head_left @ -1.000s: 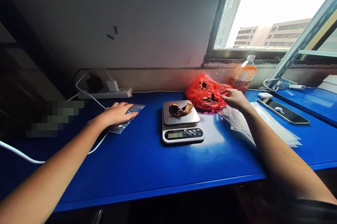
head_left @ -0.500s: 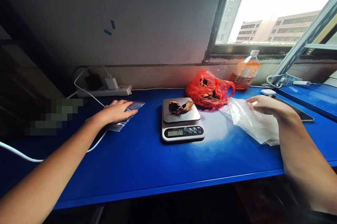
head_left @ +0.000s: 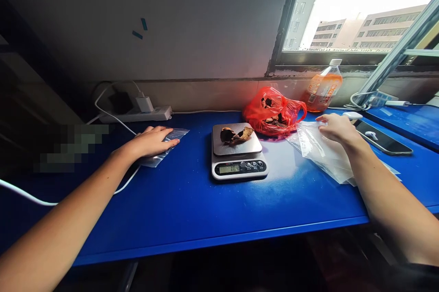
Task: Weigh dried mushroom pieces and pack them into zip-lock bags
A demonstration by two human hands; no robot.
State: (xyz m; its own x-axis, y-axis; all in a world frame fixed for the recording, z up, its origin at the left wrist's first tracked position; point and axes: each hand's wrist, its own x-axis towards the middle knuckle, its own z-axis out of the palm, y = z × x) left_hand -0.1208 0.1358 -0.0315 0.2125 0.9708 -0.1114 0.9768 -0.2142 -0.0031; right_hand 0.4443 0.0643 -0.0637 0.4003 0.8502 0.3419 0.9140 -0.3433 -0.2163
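Our left hand [head_left: 151, 142] flat on clear bag [head_left: 155, 160], fingers open; right hand [head_left: 338, 129] over plastic bags [head_left: 318, 152], fingers curled, grip we can't tell; brown pieces [head_left: 242, 135] on scale [head_left: 221, 149]

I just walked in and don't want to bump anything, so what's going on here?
A person is at a blue table with both hands out. The left hand rests flat on a clear plastic bag. The right hand is at a pile of similar bags; whether it grips one is hard to tell. Between the hands, brown dried pieces sit on a digital scale, with more in the red bag just behind.
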